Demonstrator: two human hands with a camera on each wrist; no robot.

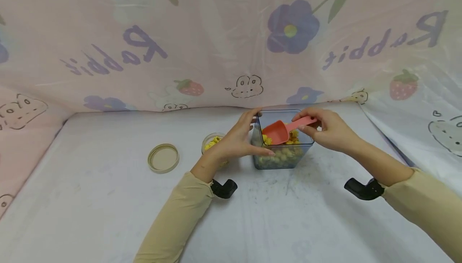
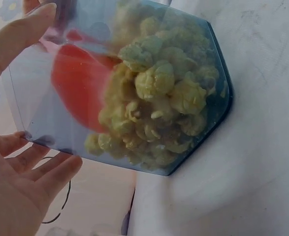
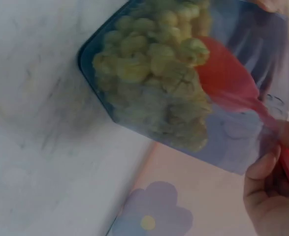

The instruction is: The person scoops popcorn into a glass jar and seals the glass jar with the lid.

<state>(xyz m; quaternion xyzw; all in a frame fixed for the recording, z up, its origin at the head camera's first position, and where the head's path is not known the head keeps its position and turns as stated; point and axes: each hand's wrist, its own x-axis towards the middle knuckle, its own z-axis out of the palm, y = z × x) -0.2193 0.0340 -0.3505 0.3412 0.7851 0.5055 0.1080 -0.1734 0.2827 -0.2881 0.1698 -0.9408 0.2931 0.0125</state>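
Head view: right hand (image 1: 332,130), fingers clamped on pink scoop (image 1: 278,132), its bowl inside clear bin (image 1: 301,150) of popcorn (image 1: 293,138) on surface (image 1: 281,219); left hand (image 1: 237,139), fingers gripping bin sides. Looks like mid-scoop; next probably calls for a level lift.

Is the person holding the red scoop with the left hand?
No, the right hand grips the scoop by its handle, while the left hand holds the clear box.
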